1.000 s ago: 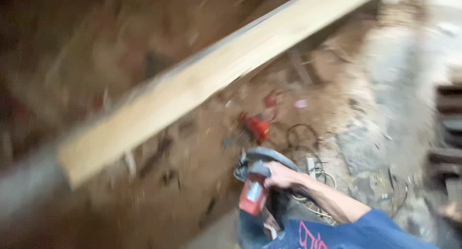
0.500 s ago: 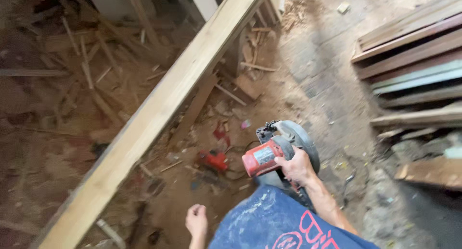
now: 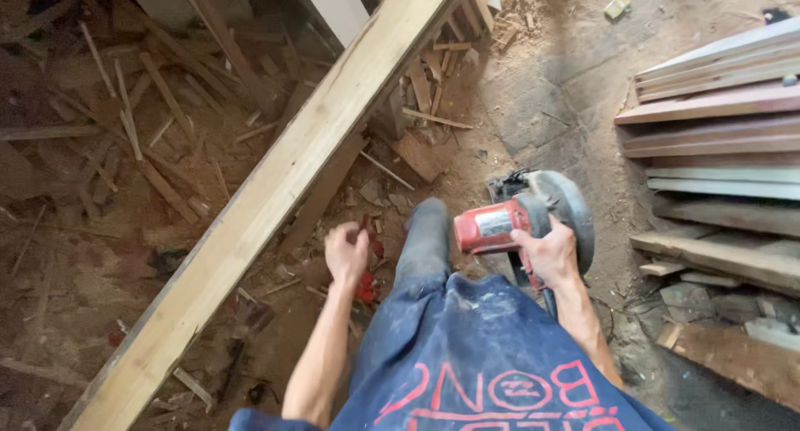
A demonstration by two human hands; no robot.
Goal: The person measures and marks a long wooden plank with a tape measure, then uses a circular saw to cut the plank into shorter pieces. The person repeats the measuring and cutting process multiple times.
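Clearly the work stood at a pause between cuts: the right hand was wrapped around the handle of one red circular saw, its grip closed firmly on the tool, which hung low beside the knee and well apart from any wood. The left hand was loosely curled and held nothing, hovering near the one long pale plank, which ran diagonally across the view above the floor. No fresh cut showed on the plank's visible length, so by my judgement the sawing of it was not yet done. Offcuts and splinters, too many to count, littered the ground at left. One stack of boards, about eight layers, lay at right.
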